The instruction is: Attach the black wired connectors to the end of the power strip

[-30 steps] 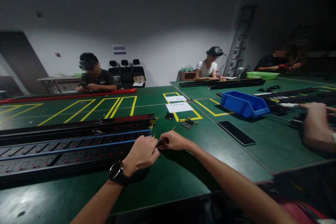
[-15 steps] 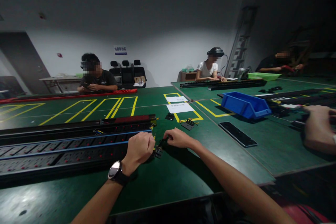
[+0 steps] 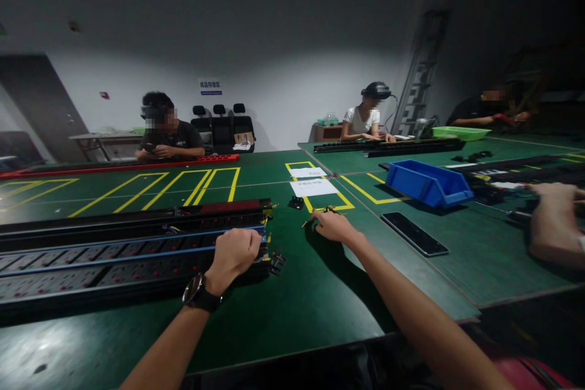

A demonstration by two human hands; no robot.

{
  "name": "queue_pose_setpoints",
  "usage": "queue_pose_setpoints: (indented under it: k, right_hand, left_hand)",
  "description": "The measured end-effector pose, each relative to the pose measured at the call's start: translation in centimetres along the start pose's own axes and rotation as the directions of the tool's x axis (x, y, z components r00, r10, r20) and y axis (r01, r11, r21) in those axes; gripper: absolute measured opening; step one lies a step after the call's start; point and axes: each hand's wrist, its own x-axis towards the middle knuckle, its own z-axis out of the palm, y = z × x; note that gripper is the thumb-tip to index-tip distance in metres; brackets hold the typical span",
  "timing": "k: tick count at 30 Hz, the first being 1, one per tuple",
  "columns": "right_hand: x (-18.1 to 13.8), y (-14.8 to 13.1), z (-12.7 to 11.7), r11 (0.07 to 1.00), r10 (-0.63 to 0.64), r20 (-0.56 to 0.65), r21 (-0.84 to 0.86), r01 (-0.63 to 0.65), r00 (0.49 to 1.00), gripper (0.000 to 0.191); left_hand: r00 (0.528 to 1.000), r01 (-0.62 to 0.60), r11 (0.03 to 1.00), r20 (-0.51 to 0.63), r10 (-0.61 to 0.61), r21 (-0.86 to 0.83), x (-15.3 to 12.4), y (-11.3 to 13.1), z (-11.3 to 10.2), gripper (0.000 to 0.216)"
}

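My left hand (image 3: 237,253), with a watch on its wrist, is closed over the near right end of a long black power strip (image 3: 150,268) with rows of sockets and red dots. At that same end, beside my fingers, a small black fitting (image 3: 277,262) stands out over the green table. My right hand (image 3: 336,225) is over a small black end plate with yellow wires (image 3: 305,224), its fingers curled down onto it; most of the plate is hidden under the hand. Behind it lies another small black part (image 3: 296,202).
White paper sheets (image 3: 312,187) lie inside yellow tape marks. A phone (image 3: 414,233) and a blue bin (image 3: 427,183) are to the right. Another person's arm (image 3: 555,225) reaches in at the right edge. More people sit across the table, near a red rail (image 3: 201,161).
My right hand has left the fitting at the strip's end and moved forward and right to the end plate with yellow wires. My left hand has shifted slightly left.
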Motion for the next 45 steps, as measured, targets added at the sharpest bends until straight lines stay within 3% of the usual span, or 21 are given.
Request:
queue_pose_setpoints:
  k: [6,15,18,22,26,29,32,36,39,45]
  right_hand:
    - [-0.3,-0.7,0.0,0.999,-0.032,0.031,0.008,0.032,0.999,0.037]
    - [-0.2,-0.8,-0.3,0.999,-0.019,-0.025,0.035,0.02,1.0,0.036]
    - [0.1,1.0,-1.2,0.987,0.125,-0.11,0.118,-0.112,0.986,0.034]
    - [0.2,4.7,-1.7,0.912,0.394,-0.18,0.195,-0.36,0.901,0.034]
    - [0.5,6.9,-0.5,0.873,0.484,-0.222,0.193,-0.449,0.846,0.033]
    - [1.0,6.5,0.6,0.902,0.431,-0.331,0.142,-0.407,0.84,0.035]
    - [1.5,5.0,1.3,0.952,0.296,-0.391,0.052,-0.3,0.872,0.037]
    - [2.3,2.8,2.1,0.985,0.104,-0.386,-0.089,-0.15,0.917,0.037]
    - [2.9,1.7,2.7,0.985,0.038,-0.335,-0.148,-0.092,0.941,0.034]
    - [3.5,0.9,3.3,0.989,-0.062,-0.339,-0.15,0.012,0.939,0.029]
  left_hand:
    - [0.999,-0.029,0.999,0.021,0.029,0.017,0.0,0.3,0.3,0.055]
    - [0.999,-0.049,0.999,0.01,0.049,0.01,0.1,0.2,0.6,0.055]
    - [0.999,-0.051,0.998,0.011,0.051,0.019,0.2,0.1,0.7,0.054]
    - [0.999,-0.05,0.999,0.013,0.05,0.011,0.2,0.1,0.8,0.055]
    - [0.999,-0.046,0.999,0.027,0.046,0.008,0.1,0.2,0.7,0.055]
    - [0.998,-0.045,0.999,0.04,0.045,0.009,0.1,0.2,0.6,0.055]
    - [0.998,-0.05,0.999,0.031,0.05,-0.002,0.1,0.2,0.7,0.055]
    - [0.998,-0.065,0.998,0.018,0.065,-0.008,0.0,0.0,0.9,0.054]
    - [0.998,-0.066,0.998,0.012,0.066,-0.014,0.0,-0.1,1.1,0.053]
    - [0.997,-0.071,0.997,-0.01,0.071,-0.017,-0.1,-0.2,1.3,0.052]
